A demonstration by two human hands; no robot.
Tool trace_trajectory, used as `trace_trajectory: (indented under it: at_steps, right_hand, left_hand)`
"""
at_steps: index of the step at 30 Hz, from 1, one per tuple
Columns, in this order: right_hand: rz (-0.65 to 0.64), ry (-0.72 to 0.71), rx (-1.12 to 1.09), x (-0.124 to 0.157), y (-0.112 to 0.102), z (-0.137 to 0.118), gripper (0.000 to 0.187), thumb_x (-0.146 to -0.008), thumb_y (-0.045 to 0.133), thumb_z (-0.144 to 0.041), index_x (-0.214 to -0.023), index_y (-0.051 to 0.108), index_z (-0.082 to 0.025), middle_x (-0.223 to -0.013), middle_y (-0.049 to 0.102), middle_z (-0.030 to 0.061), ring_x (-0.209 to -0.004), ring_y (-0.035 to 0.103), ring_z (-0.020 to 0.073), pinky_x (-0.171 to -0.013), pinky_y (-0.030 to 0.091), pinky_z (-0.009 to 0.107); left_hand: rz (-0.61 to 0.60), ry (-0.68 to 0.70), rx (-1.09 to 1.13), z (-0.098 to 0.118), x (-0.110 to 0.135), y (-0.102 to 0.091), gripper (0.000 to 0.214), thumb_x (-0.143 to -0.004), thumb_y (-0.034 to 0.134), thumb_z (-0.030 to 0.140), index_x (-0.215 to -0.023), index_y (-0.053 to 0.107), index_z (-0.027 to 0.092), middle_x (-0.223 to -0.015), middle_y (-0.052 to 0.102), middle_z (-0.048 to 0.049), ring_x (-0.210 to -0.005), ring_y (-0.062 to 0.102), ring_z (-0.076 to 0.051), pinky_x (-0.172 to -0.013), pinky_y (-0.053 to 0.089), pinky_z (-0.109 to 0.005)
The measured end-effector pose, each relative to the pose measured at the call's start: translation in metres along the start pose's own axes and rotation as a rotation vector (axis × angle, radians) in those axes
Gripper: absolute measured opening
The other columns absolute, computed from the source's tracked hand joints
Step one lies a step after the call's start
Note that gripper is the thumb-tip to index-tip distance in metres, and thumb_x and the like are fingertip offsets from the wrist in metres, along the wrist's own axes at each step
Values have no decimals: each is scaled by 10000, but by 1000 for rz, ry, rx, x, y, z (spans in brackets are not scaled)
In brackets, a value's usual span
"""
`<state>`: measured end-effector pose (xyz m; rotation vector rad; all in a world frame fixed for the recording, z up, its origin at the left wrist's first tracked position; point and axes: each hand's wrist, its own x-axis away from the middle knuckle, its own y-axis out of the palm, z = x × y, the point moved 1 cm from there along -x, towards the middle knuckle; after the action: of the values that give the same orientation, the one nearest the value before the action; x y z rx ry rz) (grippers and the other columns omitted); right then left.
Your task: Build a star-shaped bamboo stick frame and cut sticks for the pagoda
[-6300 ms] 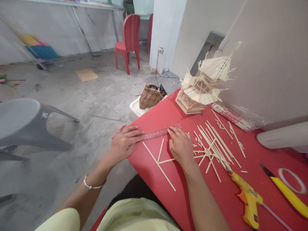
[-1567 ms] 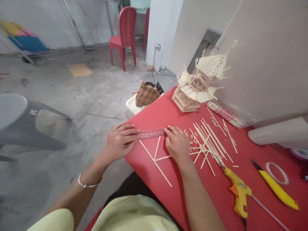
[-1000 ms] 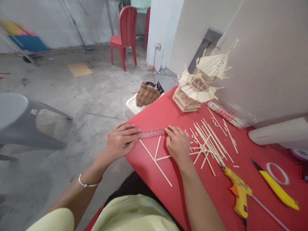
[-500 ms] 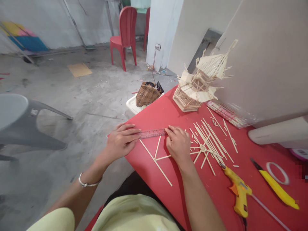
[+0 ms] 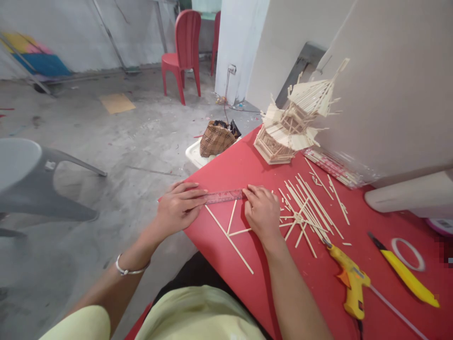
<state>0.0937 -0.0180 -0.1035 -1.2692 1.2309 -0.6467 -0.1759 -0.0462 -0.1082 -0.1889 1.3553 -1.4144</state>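
Note:
A clear plastic ruler [image 5: 224, 196] lies flat on the red table, with an end under each hand. My left hand [image 5: 180, 205] grips its left end, fingers together on top. My right hand [image 5: 262, 212] pinches the right end between thumb and fingers. Just below the ruler, thin wooden sticks [image 5: 228, 233] form a branching shape, one long stick with two others meeting it; my right hand hides part of one. To the right, a star-shaped stick frame [image 5: 298, 217] rests beside loose sticks [image 5: 314, 203].
A pagoda-like stick model [image 5: 290, 123] stands at the table's [image 5: 226, 172] back. On the right lie a yellow glue gun [image 5: 350, 278], a yellow cutter [image 5: 406, 276], a tape ring [image 5: 408, 255] and packaged sticks [image 5: 336, 167]. A grey stool [image 5: 46, 184] stands left.

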Motion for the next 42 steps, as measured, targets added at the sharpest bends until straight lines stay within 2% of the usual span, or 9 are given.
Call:
trace_trajectory:
  at_steps: [42]
  right_hand:
    - [36,3,-15,2,3,2,395,-878,512,-112,-1171,749,-230,-1275,724,46,-1182,601,254,-992,390,405]
  left_hand:
    - [-5,49,-40,2,-1,-2,307,-888,612,162,-1110,774,301,-1196,763,10,-1162,652,-260,-1005,476,-471]
